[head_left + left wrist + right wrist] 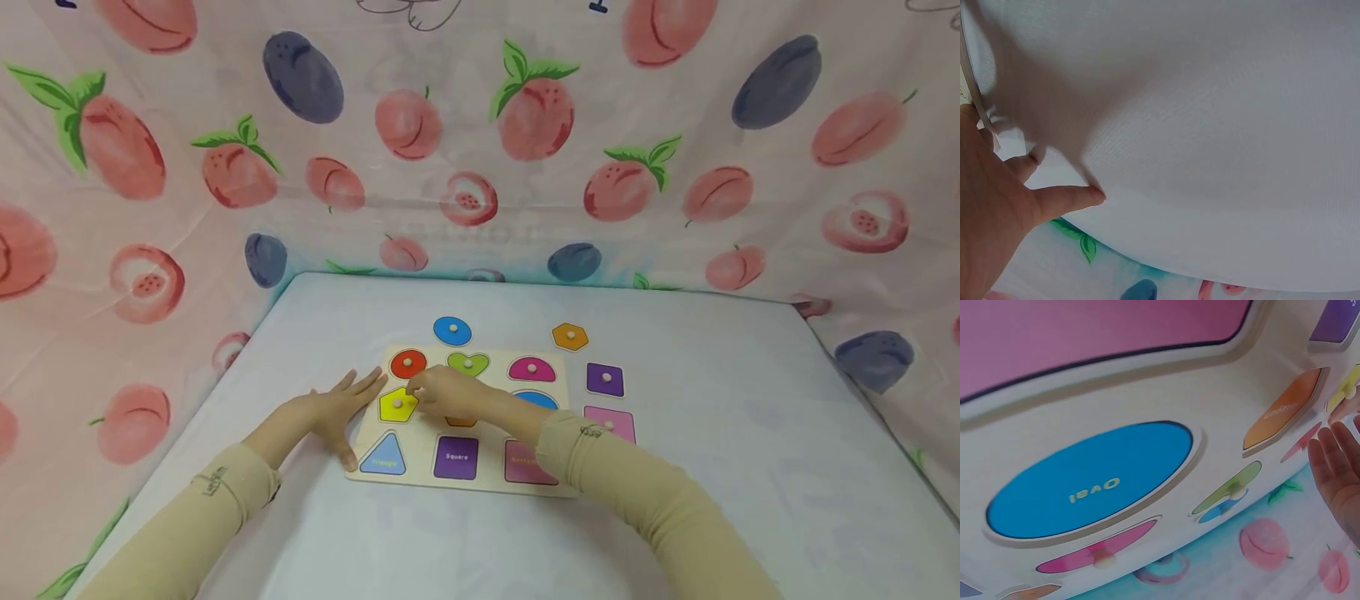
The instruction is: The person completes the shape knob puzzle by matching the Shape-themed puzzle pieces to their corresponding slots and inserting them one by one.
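Observation:
A cream shape-puzzle board (420, 433) lies on the white table. My left hand (336, 414) is spread beside its left edge, thumb at the near corner and fingertips along the side; the left wrist view shows the splayed fingers (1066, 200). Over the board's middle, my right hand (453, 393) has its fingertips at the right side of the yellow pentagon (390, 406), whose peg shows uncovered. In the right wrist view the right hand (1341, 475) has slightly bent fingers beside the pentagon (1341, 390). A red circle (397, 367), green heart (457, 362) and magenta semicircle (532, 372) sit in the top row.
Loose knobbed pieces lie beyond the board: a blue oval (448, 332) and orange hexagon (566, 338). At right are a purple square (600, 387) and a pink rectangle (600, 414), partly behind the sleeve. Printed recesses include triangle (384, 454), square (456, 467) and oval (1085, 481). Fruit-patterned cloth surrounds the table.

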Demonstrator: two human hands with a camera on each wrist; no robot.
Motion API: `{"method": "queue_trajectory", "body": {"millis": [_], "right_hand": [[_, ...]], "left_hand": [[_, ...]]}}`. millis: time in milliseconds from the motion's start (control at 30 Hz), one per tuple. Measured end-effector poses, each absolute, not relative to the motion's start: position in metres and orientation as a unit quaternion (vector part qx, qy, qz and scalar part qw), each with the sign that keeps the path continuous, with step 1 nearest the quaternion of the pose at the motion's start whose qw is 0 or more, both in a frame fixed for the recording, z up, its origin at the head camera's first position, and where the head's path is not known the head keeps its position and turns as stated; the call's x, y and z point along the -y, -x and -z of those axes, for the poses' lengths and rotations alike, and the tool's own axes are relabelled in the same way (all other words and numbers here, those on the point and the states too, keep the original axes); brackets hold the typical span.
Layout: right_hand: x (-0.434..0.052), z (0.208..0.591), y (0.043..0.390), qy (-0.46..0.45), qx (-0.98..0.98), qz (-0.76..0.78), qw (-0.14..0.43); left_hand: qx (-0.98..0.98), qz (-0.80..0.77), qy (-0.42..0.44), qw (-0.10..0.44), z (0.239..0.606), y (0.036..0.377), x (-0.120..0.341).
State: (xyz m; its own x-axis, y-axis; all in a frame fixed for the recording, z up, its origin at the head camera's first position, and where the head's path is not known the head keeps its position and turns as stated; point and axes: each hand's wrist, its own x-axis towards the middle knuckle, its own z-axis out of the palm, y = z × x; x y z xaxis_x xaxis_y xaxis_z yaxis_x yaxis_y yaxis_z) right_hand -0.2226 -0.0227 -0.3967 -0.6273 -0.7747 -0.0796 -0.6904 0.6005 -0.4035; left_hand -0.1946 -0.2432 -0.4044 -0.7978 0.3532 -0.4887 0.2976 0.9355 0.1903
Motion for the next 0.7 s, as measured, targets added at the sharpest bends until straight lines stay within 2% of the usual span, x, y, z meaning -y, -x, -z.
{"method": "queue_trajectory", "body": {"millis": [300, 700], "right_hand": [[0.000, 0.392, 0.223, 0.389, -0.892, 0.186, 0.132], [-0.038, 0.392, 0.226, 0.374, -0.897, 0.208, 0.116]], "left_hand": [[-0.948, -0.050, -0.175, 0.261, 0.405, 0.194, 0.244], [-0.950, -0.064, -0.168, 0.253, 0.404, 0.190, 0.242]]}}
